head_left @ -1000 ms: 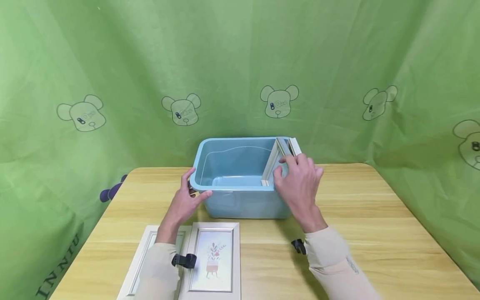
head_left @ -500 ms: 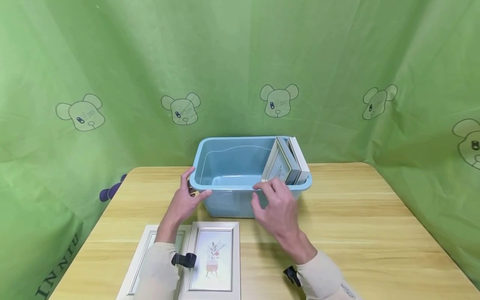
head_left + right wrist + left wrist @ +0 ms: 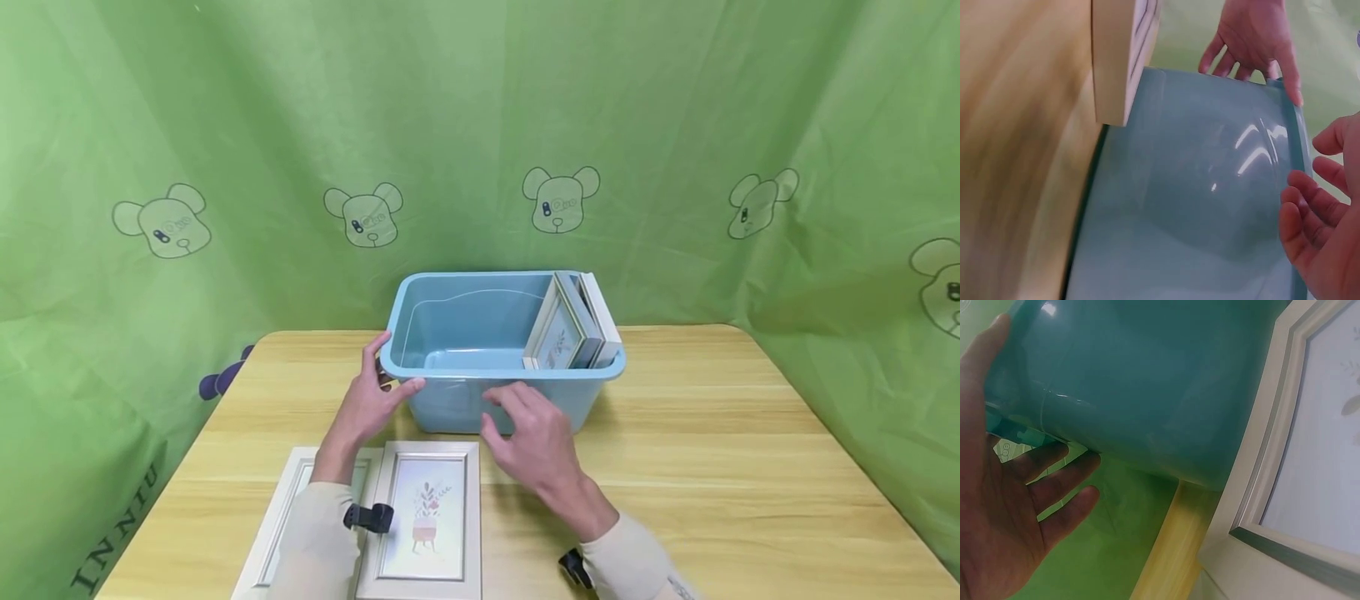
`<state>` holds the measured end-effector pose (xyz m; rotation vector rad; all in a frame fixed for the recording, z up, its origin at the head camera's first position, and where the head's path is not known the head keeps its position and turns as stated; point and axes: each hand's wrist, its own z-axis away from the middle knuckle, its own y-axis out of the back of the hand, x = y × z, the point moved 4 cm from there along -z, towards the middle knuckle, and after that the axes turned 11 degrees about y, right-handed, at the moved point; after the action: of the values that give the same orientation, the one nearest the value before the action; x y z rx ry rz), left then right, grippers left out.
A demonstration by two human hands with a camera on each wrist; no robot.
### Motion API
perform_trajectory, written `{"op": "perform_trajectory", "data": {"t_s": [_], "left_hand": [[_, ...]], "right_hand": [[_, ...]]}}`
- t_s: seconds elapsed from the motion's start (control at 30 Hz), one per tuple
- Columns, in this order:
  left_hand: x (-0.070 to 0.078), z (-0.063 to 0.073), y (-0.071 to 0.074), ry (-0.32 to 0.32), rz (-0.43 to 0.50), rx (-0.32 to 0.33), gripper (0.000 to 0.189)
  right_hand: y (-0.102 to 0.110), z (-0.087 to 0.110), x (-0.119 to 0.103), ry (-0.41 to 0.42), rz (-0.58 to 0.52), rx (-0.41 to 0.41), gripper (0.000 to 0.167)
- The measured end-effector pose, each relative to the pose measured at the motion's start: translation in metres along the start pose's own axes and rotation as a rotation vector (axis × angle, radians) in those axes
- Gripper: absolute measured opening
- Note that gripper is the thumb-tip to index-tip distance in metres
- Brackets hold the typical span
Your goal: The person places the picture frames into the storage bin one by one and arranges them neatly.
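Fingers (image 3: 370,358) of the left hand (image 3: 363,408) lie against the left side of a blue bin (image 3: 450,408) while the thumb rests on its near side, gripping the near left corner. The bin sits toward the far side of a wooden desk (image 3: 712,433). Inside, at its right end, a grey-edged frame (image 3: 558,338) and a white frame (image 3: 599,310) stand tilted, tops leaning right. Nearer, a plant-picture frame (image 3: 429,521) lies flat beside a pale frame (image 3: 273,518).

A hard tug on the corner could send the tilted pair slipping leftward, since apparently only their lean supports them. The left sleeve (image 3: 315,525), passing over the pale frame, might nudge it if the arm drops.

Both forearms reach in from the near side. The right hand (image 3: 534,437) hovers just in front of the bin's near wall, fingers loosely bent around nothing, fingertips toward the left; the right forearm slants away to the near right.
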<state>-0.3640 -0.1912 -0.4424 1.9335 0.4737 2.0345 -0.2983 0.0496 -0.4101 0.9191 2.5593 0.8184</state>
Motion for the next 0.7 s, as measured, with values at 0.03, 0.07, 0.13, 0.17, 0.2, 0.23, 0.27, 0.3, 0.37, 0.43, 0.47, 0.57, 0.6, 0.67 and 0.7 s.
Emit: {"op": "perform_trajectory", "data": {"t_s": [0.03,0.07,0.13,0.17,0.2,0.23,0.27,0.3,0.37,0.43,0.47,0.57,0.6,0.67,0.7], "left_hand": [[0.000,0.000,0.000,0.000,0.000,0.002,0.095],[0.000,0.000,0.000,0.000,0.000,0.004,0.095],[0.001,0.000,0.000,-0.003,0.000,0.006,0.095],[0.001,0.000,0.000,-0.004,0.001,0.006,0.095],[0.001,0.001,0.000,-0.005,0.001,0.007,0.095],[0.001,0.001,0.000,-0.006,0.002,0.007,0.095],[0.001,0.001,0.000,-0.008,0.002,0.005,0.095],[0.002,0.001,0.000,-0.009,0.005,0.003,0.095],[0.002,0.000,0.000,-0.009,0.008,-0.001,0.095],[0.002,0.000,0.000,-0.009,0.006,-0.004,0.095],[0.001,0.000,0.000,-0.008,0.006,-0.007,0.095],[0.001,-0.001,0.000,-0.004,0.008,-0.005,0.095],[0.000,-0.001,0.001,-0.003,0.009,-0.005,0.095],[0.000,-0.001,0.001,-0.004,0.011,-0.007,0.095],[-0.001,-0.001,0.000,-0.004,0.012,-0.008,0.094]], "right_hand": [[-0.002,0.001,0.000,-0.001,0.005,-0.013,0.019],[-0.004,0.003,-0.001,-0.001,0.010,-0.027,0.020],[-0.010,0.006,-0.001,0.000,0.015,-0.059,0.020],[-0.013,0.008,-0.002,-0.002,0.014,-0.078,0.021],[-0.017,0.010,-0.003,-0.004,0.013,-0.097,0.022],[-0.020,0.011,-0.003,-0.006,0.010,-0.116,0.023],[-0.023,0.013,-0.004,-0.007,0.008,-0.134,0.024],[-0.026,0.015,-0.004,-0.009,0.009,-0.153,0.025],[-0.032,0.018,-0.004,-0.015,0.007,-0.185,0.026],[-0.037,0.020,-0.004,-0.025,0.006,-0.214,0.027],[-0.039,0.020,-0.004,-0.035,0.003,-0.229,0.028],[-0.045,0.021,-0.003,-0.075,-0.020,-0.282,0.030],[-0.047,0.021,-0.002,-0.094,-0.027,-0.305,0.031],[-0.051,0.022,-0.001,-0.133,-0.048,-0.350,0.033],[-0.054,0.023,0.000,-0.152,-0.060,-0.372,0.034]]}}
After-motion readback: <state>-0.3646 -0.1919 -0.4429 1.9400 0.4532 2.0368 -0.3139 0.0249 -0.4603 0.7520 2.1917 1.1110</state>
